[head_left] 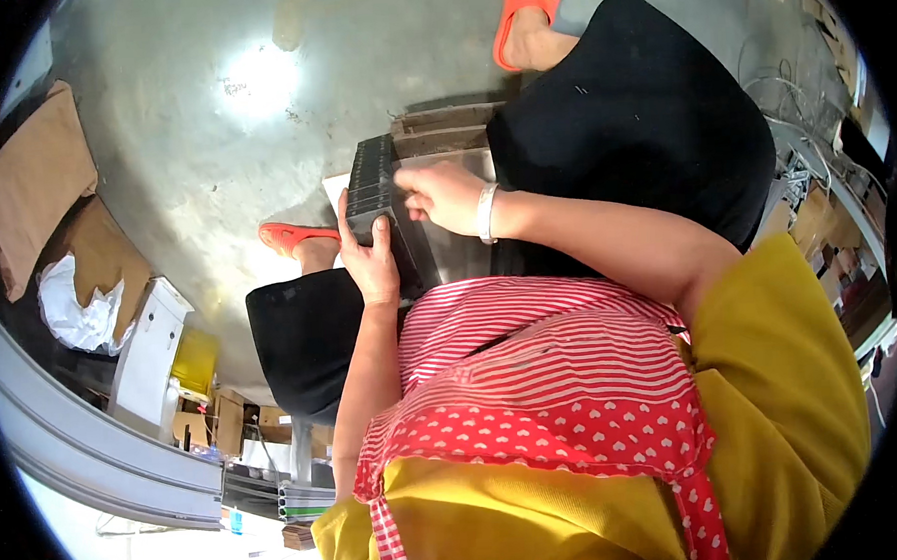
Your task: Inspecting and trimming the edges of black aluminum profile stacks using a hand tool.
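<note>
A dark grey block [371, 179], with a row of narrow segments along one side, stands tilted between my knees. My left hand [371, 268] grips its near end, with the thumb and a finger on either side of the edge. My right hand [443, 195] is at the block's right side, its fingers curled in toward the face. Whatever those fingers pinch, if anything, is hidden or too small to make out. Below my right wrist shows a smooth grey surface [460, 256], partly covered by the hand and the apron.
Behind the block is a wooden crate-like piece [447, 128]. At the left lie cardboard sheets [39, 178], a crumpled white bag [77, 304], a white box [149, 348] and a yellow container [195, 361]. A metal rail [95, 436] curves along the lower left; shelving with cables [798, 155] stands right.
</note>
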`<state>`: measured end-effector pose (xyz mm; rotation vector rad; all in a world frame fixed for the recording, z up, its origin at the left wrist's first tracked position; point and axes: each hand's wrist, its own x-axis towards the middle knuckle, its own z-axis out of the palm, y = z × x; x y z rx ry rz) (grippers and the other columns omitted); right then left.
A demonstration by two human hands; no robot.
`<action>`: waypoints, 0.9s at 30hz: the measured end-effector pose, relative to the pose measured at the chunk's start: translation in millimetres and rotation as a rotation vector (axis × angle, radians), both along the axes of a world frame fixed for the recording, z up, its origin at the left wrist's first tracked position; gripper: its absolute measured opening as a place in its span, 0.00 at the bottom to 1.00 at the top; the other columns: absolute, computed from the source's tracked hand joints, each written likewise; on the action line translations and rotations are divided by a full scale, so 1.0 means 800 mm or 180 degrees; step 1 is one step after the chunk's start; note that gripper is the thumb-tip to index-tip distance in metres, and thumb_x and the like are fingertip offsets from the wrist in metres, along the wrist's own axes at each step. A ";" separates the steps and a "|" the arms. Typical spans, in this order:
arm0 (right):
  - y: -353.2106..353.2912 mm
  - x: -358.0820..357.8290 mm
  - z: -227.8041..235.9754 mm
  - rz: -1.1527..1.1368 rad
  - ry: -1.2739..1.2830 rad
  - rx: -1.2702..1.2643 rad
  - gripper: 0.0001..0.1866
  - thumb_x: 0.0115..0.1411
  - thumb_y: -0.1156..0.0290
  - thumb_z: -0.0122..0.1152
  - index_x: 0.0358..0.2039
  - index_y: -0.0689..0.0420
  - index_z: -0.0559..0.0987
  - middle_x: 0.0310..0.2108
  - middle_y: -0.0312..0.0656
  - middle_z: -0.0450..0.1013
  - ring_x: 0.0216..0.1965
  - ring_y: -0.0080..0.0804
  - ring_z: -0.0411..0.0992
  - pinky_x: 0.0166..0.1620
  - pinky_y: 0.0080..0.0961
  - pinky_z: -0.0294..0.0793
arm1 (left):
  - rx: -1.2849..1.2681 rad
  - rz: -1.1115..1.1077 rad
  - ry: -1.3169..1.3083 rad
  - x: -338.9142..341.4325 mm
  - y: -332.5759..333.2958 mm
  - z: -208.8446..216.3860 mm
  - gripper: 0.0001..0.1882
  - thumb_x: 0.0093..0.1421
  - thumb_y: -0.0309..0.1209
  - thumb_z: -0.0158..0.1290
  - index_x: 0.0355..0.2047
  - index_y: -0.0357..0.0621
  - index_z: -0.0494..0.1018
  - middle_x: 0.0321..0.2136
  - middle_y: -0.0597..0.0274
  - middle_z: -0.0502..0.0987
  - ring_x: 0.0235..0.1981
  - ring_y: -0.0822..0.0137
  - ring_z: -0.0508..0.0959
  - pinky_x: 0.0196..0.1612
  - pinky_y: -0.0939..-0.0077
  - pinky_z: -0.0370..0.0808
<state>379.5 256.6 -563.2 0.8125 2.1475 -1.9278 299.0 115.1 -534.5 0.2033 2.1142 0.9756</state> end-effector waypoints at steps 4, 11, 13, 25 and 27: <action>0.023 -0.002 -0.001 -0.0062 -0.0449 -0.0757 0.03 0.51 0.79 0.50 0.27 0.63 0.67 0.23 0.51 0.70 0.28 0.50 0.71 0.31 0.39 0.68 | 0.0027 -0.0021 -0.0044 0.003 0.009 -0.002 0.32 0.59 0.41 0.50 0.58 0.35 0.56 0.49 0.52 0.68 0.49 0.64 0.68 0.53 0.74 0.62; 0.016 -0.006 0.032 0.0308 0.0112 -0.0708 0.03 0.51 0.78 0.49 0.27 0.61 0.66 0.19 0.50 0.70 0.25 0.50 0.72 0.29 0.39 0.69 | 0.0056 0.0051 0.0117 0.002 0.001 -0.004 0.31 0.56 0.38 0.53 0.59 0.45 0.58 0.41 0.49 0.74 0.42 0.63 0.74 0.47 0.72 0.69; 0.021 -0.006 0.006 -0.0166 -0.0566 -0.0367 0.02 0.52 0.78 0.48 0.27 0.61 0.67 0.19 0.50 0.70 0.25 0.49 0.72 0.29 0.39 0.69 | 0.0156 -0.0056 0.0269 0.002 0.003 -0.008 0.31 0.56 0.37 0.53 0.59 0.45 0.57 0.40 0.49 0.75 0.40 0.63 0.74 0.45 0.72 0.70; 0.031 -0.004 0.004 -0.0099 -0.0587 -0.1810 0.05 0.58 0.76 0.50 0.26 0.62 0.71 0.22 0.38 0.74 0.25 0.23 0.72 0.31 0.20 0.69 | -0.0020 -0.0038 0.0045 0.000 0.006 0.003 0.31 0.59 0.40 0.49 0.58 0.37 0.57 0.48 0.52 0.69 0.48 0.64 0.70 0.52 0.73 0.63; 0.028 -0.001 -0.003 -0.0185 -0.0460 -0.1923 0.06 0.58 0.74 0.51 0.26 0.62 0.71 0.21 0.37 0.74 0.25 0.21 0.72 0.31 0.20 0.68 | -0.0013 -0.0020 0.0031 0.001 0.005 0.001 0.32 0.59 0.42 0.50 0.58 0.36 0.57 0.47 0.52 0.70 0.47 0.64 0.70 0.52 0.73 0.64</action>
